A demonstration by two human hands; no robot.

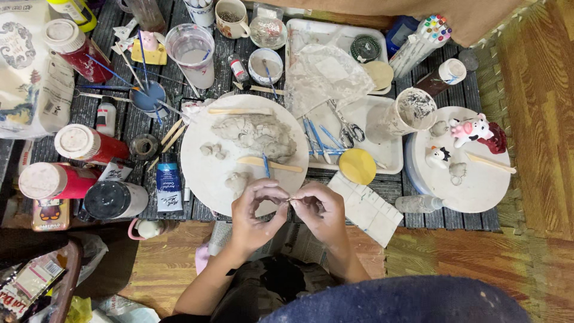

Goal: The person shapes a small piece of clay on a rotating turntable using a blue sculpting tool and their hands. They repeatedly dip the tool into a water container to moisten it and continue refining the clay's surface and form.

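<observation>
Grey clay bit (289,199) sits pinched between both hands: left hand (256,210) and right hand (320,210) curled nearly closed, fingertips meeting at 6 o'clock edge of the round white board (203,167), prob. so crumbs drop onto it. Main clay lump (256,135) lies mid-board w/ wooden stick (269,164) just below, close for grabbing; scissors (347,128) parked on tray (391,158) at 3 o'clock.

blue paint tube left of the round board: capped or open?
Cannot tell. The blue paint tube lies flat beside the round board, its cap end too small to read.
</observation>
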